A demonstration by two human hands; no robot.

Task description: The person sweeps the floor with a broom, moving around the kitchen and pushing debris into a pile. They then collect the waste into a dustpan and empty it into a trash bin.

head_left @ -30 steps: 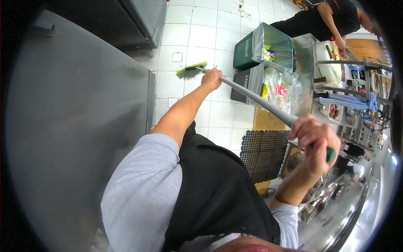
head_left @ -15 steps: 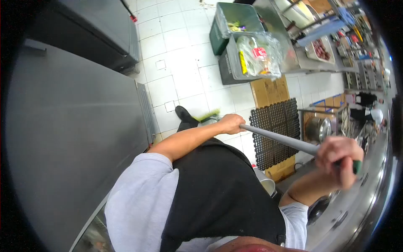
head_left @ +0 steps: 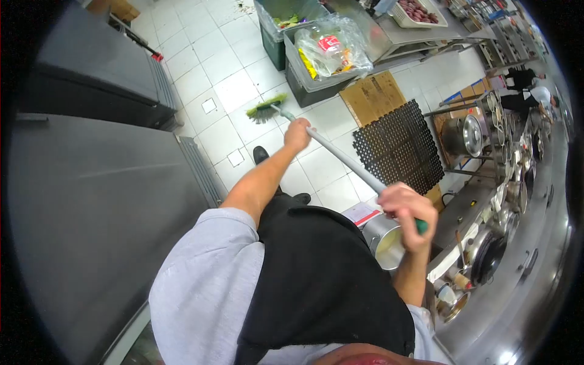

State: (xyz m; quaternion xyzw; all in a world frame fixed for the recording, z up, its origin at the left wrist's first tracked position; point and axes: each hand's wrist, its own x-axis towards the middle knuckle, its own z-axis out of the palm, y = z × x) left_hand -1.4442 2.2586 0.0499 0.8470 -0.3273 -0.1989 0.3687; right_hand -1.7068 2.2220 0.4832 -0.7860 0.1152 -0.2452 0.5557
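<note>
While both grips (head_left: 298, 135) (head_left: 409, 214) encircle it, the broom (head_left: 346, 159) protrudes.

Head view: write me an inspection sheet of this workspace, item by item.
Surface: white tiled floor, with small debris near the view's top edge.
Job's things: broom, grey handle, yellow-green bristles; floor contact unclear.
Clutter: grey bin filled with plastic packaging; green bin behind it.
Hands: left hand closed low on the handle; right hand closed near its top end.
Cables: none certain.
Surroundings: black perforated mat partly over a brown board; grey cabinet at left.
</note>
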